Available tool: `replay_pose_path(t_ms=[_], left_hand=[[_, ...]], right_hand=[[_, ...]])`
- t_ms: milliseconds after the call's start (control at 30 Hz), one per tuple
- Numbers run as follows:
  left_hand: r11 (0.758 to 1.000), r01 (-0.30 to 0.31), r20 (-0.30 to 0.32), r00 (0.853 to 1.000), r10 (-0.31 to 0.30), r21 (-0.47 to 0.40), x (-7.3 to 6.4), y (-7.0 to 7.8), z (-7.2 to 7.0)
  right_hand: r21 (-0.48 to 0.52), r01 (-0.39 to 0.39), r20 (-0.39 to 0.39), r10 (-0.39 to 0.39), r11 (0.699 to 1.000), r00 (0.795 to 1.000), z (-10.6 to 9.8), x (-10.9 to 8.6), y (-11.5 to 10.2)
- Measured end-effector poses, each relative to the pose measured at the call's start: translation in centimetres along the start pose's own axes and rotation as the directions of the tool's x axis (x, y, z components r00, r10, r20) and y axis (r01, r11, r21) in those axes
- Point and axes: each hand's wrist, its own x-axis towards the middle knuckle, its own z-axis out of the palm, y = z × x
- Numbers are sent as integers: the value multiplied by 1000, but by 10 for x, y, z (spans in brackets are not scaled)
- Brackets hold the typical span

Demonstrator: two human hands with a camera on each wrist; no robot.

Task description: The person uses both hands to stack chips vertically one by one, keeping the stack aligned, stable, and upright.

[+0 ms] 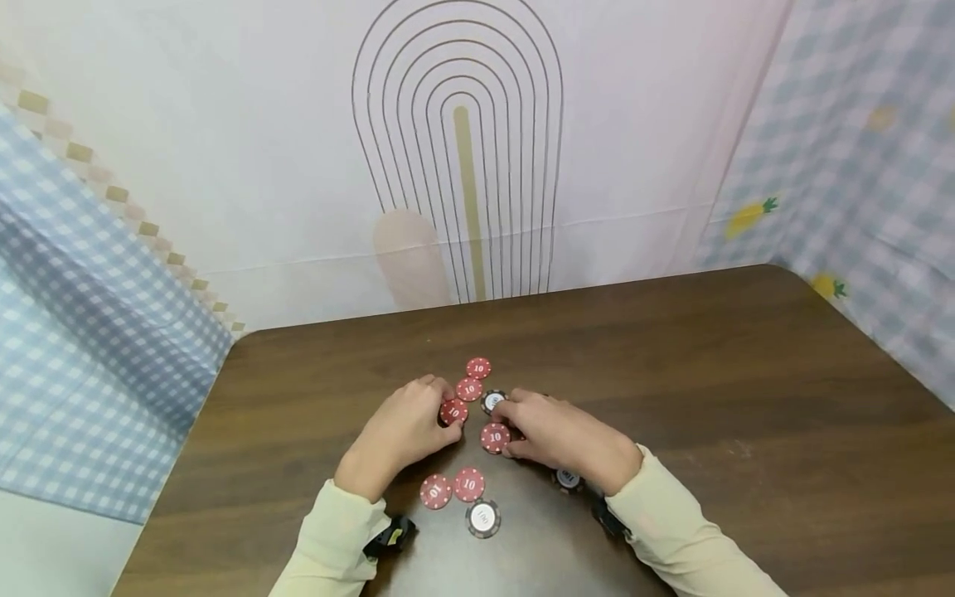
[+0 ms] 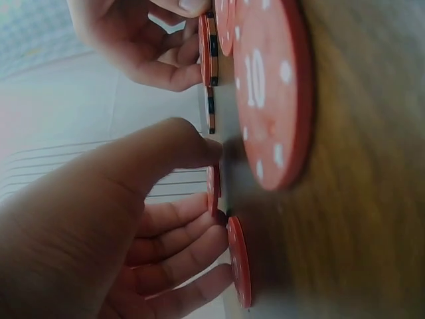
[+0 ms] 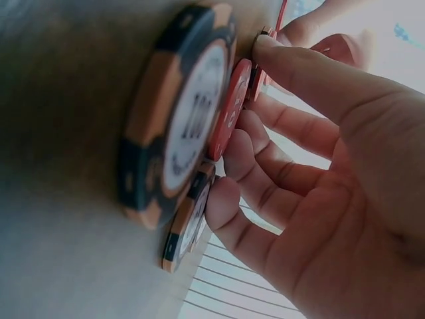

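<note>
Stacking seems in hand: the left hand [image 1: 401, 424] pinches a red chip [image 1: 453, 412]; right of that chip, the right hand [image 1: 558, 429] pinches a second red chip [image 1: 496, 438] atop a black chip [image 2: 213, 48]. The next move likely needs aligned edges.

Red chips [image 1: 469, 484] carry white numerals and dots; black-and-orange chips [image 1: 483, 518] have white centres. The table [image 1: 746, 398] is brown wood grain, the sleeves [image 1: 671, 514] cream. Side cloths [image 1: 97, 332] show blue-and-white checks; the white backdrop [image 1: 283, 166] bears brown arches.
</note>
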Motion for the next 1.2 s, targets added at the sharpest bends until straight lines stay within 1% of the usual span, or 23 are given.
replay_pose_path(t_ms=[133, 233, 333, 400, 500, 633, 700, 833, 933, 1033, 1200], left_hand=[[999, 23, 15, 1000, -23, -25, 1, 1, -3], [998, 18, 33, 999, -16, -64, 3, 3, -6], [995, -27, 56, 998, 32, -97, 2, 4, -8], [992, -60, 78, 995, 69, -112, 1, 5, -7], [987, -106, 93, 989, 118, -120, -1, 5, -8], [986, -117, 108, 986, 130, -120, -4, 6, -12], [986, -119, 122, 984, 133, -115, -5, 6, -12], [981, -166, 152, 972, 180, -99, -4, 9, -9], [973, -206, 129, 967, 218, -102, -3, 10, -8], [965, -230, 95, 965, 243, -124, -3, 10, -8], [959, -253, 83, 961, 264, -131, -1, 11, -4]], right_hand=[[-16, 23, -5, -23, 1000, 1000, -2, -2, 0], [-24, 18, -10, -18, 1000, 1000, -2, -3, 1], [-26, 4, -2, -4, 1000, 1000, 0, -2, 3], [-23, -9, 15, 9, 1000, 1000, 2, -2, 3], [-10, -13, 26, 14, 1000, 1000, 4, -1, 4], [11, -15, 18, 15, 1000, 1000, 2, 1, 3], [18, -27, 22, 27, 999, 999, 1, 1, 1], [39, -63, 39, 61, 997, 997, 3, 0, 1], [48, -53, 12, 52, 997, 999, 1, 2, -1], [55, -46, -5, 47, 997, 999, -1, 4, -1], [88, -78, 41, 75, 993, 996, -2, 4, 2]])
